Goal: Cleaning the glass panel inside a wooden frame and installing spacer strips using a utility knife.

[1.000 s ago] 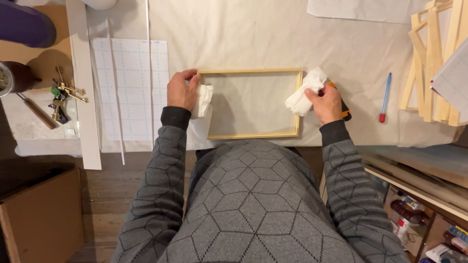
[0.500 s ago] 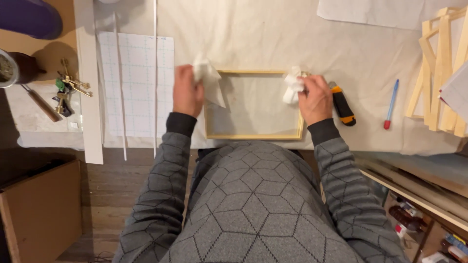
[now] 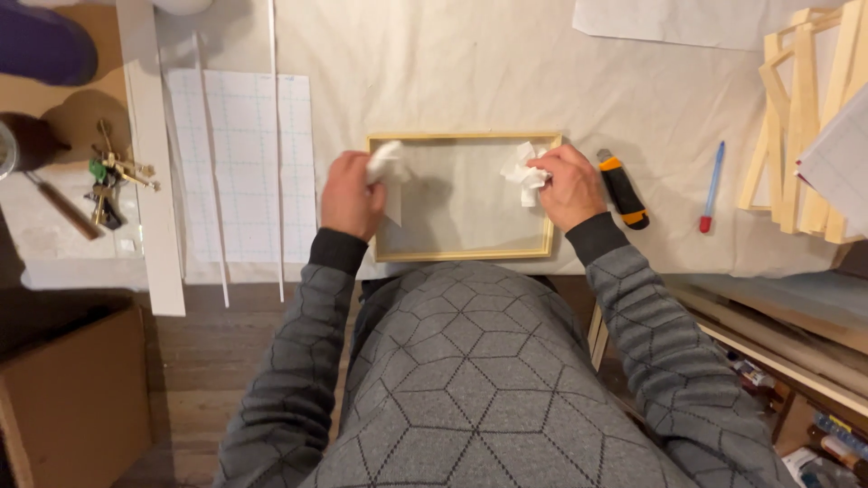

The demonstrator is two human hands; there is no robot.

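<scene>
Grip on tissues point(image 3: 523, 172), paper-covered table point(image 3: 470, 72)

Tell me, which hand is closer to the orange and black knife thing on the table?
Right. The right hand is just beside the orange and black utility knife, barely apart from it. The left hand is across the wooden frame, at its other end.
</scene>
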